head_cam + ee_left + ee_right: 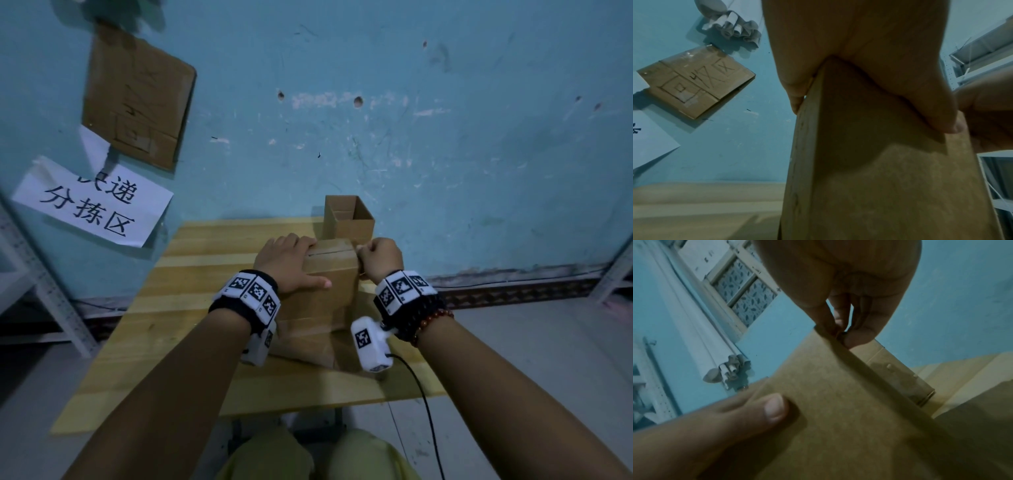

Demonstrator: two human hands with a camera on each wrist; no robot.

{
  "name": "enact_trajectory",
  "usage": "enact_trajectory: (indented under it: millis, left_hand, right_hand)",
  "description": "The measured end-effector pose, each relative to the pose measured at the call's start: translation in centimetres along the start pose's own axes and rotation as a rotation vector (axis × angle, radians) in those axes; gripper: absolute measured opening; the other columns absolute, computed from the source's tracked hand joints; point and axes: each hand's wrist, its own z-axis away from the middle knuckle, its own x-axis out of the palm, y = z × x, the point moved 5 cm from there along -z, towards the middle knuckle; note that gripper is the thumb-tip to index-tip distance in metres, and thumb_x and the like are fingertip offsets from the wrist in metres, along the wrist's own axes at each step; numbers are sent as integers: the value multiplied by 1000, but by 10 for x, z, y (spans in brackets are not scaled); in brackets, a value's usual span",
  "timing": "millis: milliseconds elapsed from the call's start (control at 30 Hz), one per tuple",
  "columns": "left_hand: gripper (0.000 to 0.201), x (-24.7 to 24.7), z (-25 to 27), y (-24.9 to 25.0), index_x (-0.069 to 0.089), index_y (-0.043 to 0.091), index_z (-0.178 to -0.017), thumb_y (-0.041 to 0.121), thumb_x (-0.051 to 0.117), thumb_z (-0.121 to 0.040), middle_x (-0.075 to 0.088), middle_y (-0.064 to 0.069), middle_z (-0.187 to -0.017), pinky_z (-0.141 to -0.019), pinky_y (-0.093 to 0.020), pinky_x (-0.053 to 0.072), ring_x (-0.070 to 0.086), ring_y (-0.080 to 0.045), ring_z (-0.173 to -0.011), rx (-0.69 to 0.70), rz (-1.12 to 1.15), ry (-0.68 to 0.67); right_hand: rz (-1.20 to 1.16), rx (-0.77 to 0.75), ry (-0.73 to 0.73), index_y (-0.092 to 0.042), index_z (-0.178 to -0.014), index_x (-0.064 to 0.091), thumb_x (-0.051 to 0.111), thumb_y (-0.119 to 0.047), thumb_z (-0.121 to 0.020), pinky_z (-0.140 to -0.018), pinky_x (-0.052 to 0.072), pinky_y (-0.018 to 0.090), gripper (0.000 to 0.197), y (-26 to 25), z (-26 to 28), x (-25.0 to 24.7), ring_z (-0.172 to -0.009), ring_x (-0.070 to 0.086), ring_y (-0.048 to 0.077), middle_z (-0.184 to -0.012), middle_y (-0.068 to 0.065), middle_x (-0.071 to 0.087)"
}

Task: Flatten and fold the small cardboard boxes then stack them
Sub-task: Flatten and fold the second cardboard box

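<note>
A closed brown cardboard box [329,284] [879,178] [838,418] stands upright in the middle of the wooden table [191,308]. My left hand [291,260] [859,65] grips its top left corner, with the fingers over the top and the thumb [774,407] flat on the near face. My right hand [376,257] [842,332] pinches the box's top right edge between thumb and fingertips. Under the box lies flattened cardboard [305,346]. A small open-topped box [349,219] [900,369] stands just behind, near the wall.
The table stands against a blue wall with a cardboard sheet [137,99] [694,84] and a white paper sign [92,202] stuck on it. Metal shelving stands at the left [44,284] and the far right [616,270]. A black cable [421,394] hangs from my right wrist.
</note>
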Motion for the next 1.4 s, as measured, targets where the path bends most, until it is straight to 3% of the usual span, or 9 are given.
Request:
enact_trajectory:
  millis: [200,300,400,467,667,900,1033,1200,1400]
  left_hand:
    - [89,-1,1,1,25,25,-144,69,56,-73,35,-5,-142,-107,-37,27,36,-24,-129,-4,3,1]
    - [88,-1,2,2,25,25,-143,68,57,-73,36,-4,-142,-107,-37,27,36,-23,-128,-3,12,3]
    - [89,-1,3,1,25,25,-143,68,57,-73,37,-4,-141,-107,-37,27,37,-23,-128,-4,11,8]
    - [89,0,2,1,25,25,-143,69,56,-73,37,-4,-140,-107,-37,28,37,-23,-127,-7,10,10]
    - [89,0,1,1,24,25,-144,68,57,-73,36,-4,-142,-109,-38,25,35,-24,-130,-11,16,9]
    - [90,1,0,0,24,25,-144,69,56,-72,36,-4,-142,-110,-39,25,35,-23,-130,-15,21,4]
    - [89,1,1,0,24,24,-144,68,56,-73,36,-4,-142,-109,-38,26,36,-23,-129,-6,16,6]
    - [88,0,1,0,25,24,-143,68,57,-73,37,-3,-141,-109,-38,27,37,-22,-128,-11,20,8]
    - [87,0,1,1,26,24,-142,68,56,-73,38,-4,-140,-108,-38,27,37,-23,-127,-6,18,11]
  right_hand:
    - [-89,68,-50,-13,-58,47,60,-9,-87,-86,52,50,32,5,-4,0,-93,63,39,-82,15,59]
    - [-99,92,-57,-16,-64,46,61,-4,-84,-85,53,46,29,10,-3,-1,-86,63,33,-84,14,60]
    - [-245,136,-171,-9,-65,49,54,4,-88,-57,56,32,26,14,0,-1,-56,53,24,-66,14,54]
    - [-360,162,-235,-7,-68,50,53,0,-91,-43,49,22,24,14,3,-5,-50,49,19,-60,11,51]
    - [-375,201,-278,-4,-70,50,47,9,-90,-34,39,14,24,20,0,-3,-27,43,8,-42,7,48]
    - [-315,175,-284,-4,-77,59,52,3,-89,-54,47,23,15,20,-3,0,-54,49,16,-63,8,54]
    - [-354,141,-249,-3,-66,52,52,12,-85,-47,51,21,25,23,-5,3,-52,49,18,-62,11,51]
    - [-273,42,-214,-10,-65,44,46,12,-88,-62,50,30,31,21,-6,8,-59,50,19,-65,8,49]
    - [-201,-26,-109,-12,-65,42,45,13,-85,-54,47,29,33,22,-7,7,-53,49,18,-61,7,48]
